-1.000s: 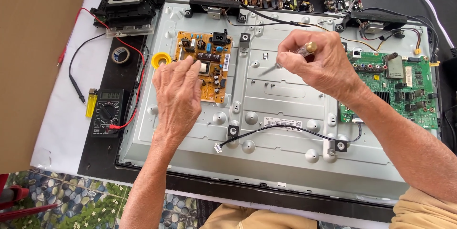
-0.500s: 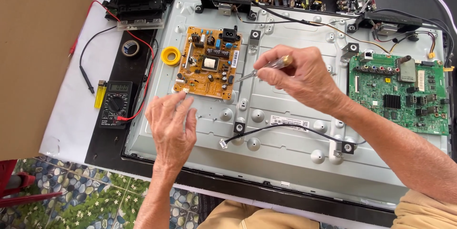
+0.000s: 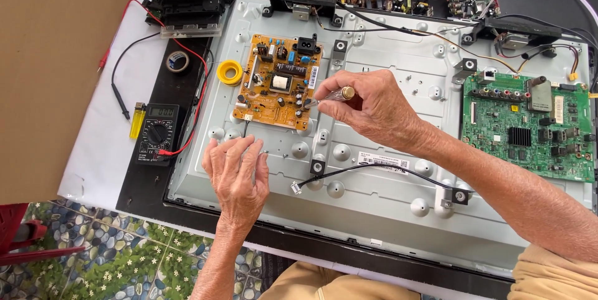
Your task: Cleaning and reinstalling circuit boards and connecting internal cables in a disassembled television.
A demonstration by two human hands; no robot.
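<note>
The right hand (image 3: 367, 110) grips a screwdriver (image 3: 330, 97), fingers clenched round its handle, the tip at the lower right edge of the orange board (image 3: 274, 82). The left hand (image 3: 235, 175) lies flat and empty, fingers spread, on the grey metal panel (image 3: 374, 206) just below that board. Between the two hands runs a black cable (image 3: 367, 168) ending in a small white plug. Left of the left fingers sits a multimeter (image 3: 156, 132) with a yellow lighter (image 3: 137, 120) beside it; above them a yellow ring (image 3: 230, 72). Well right of the right hand lies a green board (image 3: 529, 125)
</note>
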